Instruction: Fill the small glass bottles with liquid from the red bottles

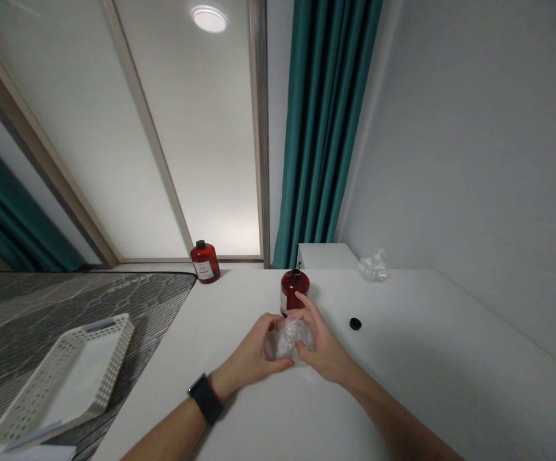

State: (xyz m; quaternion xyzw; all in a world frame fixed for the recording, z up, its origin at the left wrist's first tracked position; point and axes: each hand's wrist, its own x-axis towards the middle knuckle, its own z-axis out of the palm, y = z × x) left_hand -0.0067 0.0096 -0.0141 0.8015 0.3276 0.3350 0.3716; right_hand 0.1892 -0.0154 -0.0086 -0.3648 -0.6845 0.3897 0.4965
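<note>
Between my two hands, low over the table, is a clear, shiny object (288, 340). Its rounded knob-like top faces up, but I cannot tell whether it is a glass or plastic container or crumpled wrap. My left hand (262, 353) curves round its left side, with the thumb at the near edge. On the other side, my right hand (320, 342) grips it with bent fingers and thumb. Just behind the hands stands an uncapped dark red bottle (293, 285), its lower part partly hidden by my right fingers. A black cap (355, 324) lies to the right.
A capped red bottle (205, 262) with a white label stands at the table's far left corner. Crumpled clear plastic (374, 266) lies at the back right, near a white box (327, 255). Left of the table (239, 410), a white perforated basket (107, 371) sits lower down.
</note>
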